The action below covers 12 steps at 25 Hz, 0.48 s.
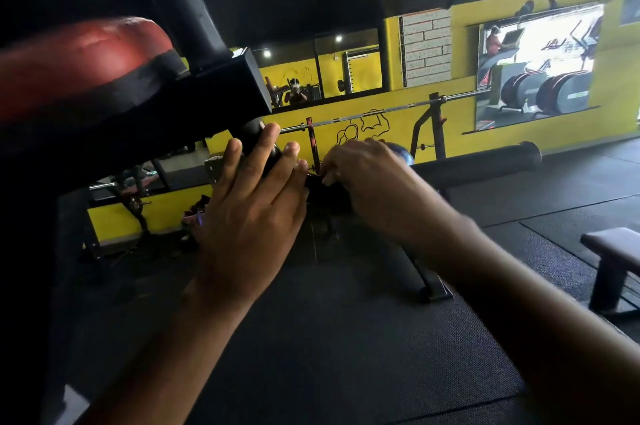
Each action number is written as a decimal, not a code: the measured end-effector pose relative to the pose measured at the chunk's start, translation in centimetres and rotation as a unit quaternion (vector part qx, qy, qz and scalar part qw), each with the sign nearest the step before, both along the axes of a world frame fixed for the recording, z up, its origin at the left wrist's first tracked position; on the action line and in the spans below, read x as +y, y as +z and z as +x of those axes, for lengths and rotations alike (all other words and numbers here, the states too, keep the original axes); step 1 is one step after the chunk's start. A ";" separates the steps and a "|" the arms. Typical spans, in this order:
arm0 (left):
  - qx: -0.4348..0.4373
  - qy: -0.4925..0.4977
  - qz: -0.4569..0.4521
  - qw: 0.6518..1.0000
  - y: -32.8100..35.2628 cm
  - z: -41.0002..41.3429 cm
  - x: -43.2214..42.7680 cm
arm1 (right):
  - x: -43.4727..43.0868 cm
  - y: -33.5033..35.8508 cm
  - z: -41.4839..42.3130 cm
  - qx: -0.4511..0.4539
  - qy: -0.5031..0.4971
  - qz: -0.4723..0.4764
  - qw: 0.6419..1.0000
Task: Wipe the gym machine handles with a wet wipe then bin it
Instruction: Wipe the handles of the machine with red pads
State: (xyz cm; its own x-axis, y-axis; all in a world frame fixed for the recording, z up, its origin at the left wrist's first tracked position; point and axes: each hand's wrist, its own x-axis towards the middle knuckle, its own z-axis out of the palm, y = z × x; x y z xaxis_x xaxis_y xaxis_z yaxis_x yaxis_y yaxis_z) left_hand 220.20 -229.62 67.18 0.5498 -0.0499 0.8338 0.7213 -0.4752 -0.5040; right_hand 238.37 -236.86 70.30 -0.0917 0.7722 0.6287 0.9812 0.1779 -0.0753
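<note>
A black gym machine with a red pad [79,53] fills the left of the head view. From its frame a short black handle [258,144] sticks out. My left hand [252,202] is wrapped around that handle, fingers curled over the top. My right hand [367,178] is shut on the inner end of a long black foam-covered bar [478,164] that runs to the right. A small dark object shows between my right fingers; I cannot tell what it is. No wet wipe is plainly visible.
Black rubber mats [346,338] cover the floor. A barbell [381,111] rests on a rack against the yellow wall [467,126]. A bench corner [613,244] stands at the right. Mirrors [536,64] hang on the wall. No bin is in view.
</note>
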 end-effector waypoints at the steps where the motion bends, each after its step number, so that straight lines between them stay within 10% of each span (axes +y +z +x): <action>1: -0.001 -0.001 0.001 1.000 0.0 0.1 0.0 | 0.3 1.0 0.6 -0.009 -0.015 -0.037 0.999; 12: -0.001 -0.002 -0.043 0.999 -0.7 1.3 -0.7 | 0.3 1.7 3.4 -0.029 -0.022 -0.073 0.997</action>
